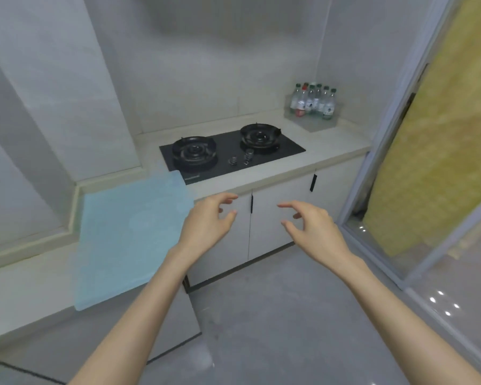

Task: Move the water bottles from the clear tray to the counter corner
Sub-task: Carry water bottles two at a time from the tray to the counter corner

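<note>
Kitchen counter (331,151), pale stone: black two-burner stove (231,151) at centre, light blue mat (131,234) at left. Water bottles (313,101), upright and clustered, stand in clear tray (311,122) at far right corner. Left hand (206,223) and right hand (314,226): raised before cabinet doors (261,218), fingers spread and curled, holding nothing.

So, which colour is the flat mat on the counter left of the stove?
Light blue mat, semi-transparent; seen in the head view.
</note>
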A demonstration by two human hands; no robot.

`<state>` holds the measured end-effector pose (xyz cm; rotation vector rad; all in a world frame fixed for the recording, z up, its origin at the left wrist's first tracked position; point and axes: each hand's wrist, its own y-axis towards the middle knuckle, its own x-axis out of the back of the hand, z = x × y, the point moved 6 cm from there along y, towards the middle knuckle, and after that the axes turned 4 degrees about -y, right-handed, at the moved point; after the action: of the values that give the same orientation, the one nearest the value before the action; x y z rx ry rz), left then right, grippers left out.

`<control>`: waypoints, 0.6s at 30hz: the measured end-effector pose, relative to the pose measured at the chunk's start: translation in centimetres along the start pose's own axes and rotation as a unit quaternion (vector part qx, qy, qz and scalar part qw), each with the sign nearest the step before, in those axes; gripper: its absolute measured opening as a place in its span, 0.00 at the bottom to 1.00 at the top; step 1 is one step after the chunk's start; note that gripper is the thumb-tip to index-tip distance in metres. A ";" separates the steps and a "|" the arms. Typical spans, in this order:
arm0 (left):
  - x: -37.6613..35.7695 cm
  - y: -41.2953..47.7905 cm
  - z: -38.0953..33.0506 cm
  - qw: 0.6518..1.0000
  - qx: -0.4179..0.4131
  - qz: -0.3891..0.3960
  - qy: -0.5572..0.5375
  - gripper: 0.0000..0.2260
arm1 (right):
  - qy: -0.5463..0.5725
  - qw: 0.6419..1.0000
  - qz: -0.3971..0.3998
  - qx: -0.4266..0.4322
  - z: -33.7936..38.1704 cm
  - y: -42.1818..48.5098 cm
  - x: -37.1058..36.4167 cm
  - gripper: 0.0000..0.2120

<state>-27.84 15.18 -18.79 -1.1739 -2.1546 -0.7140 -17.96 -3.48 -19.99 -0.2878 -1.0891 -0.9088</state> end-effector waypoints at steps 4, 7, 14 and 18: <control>-2.7 6.9 -1.6 0.999 -0.028 0.017 0.000 0.15 | 0.011 0.999 -0.034 -0.010 -2.6 5.1 1.1 0.16; -4.8 11.6 -2.7 0.999 -0.038 0.020 0.003 0.15 | 0.007 0.999 -0.046 -0.014 -5.1 8.9 1.6 0.16; -10.7 25.0 -6.5 0.998 -0.053 0.013 -0.007 0.15 | 0.010 0.998 -0.066 -0.003 -14.3 20.7 4.2 0.16; -13.2 32.4 -9.3 0.999 -0.040 -0.002 -0.017 0.14 | 0.021 0.998 -0.063 0.009 -19.4 27.5 6.4 0.15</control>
<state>8.22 16.75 -15.84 -1.2311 -2.1747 -0.7945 16.18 -1.50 -17.62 -0.1864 -1.0860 -1.0124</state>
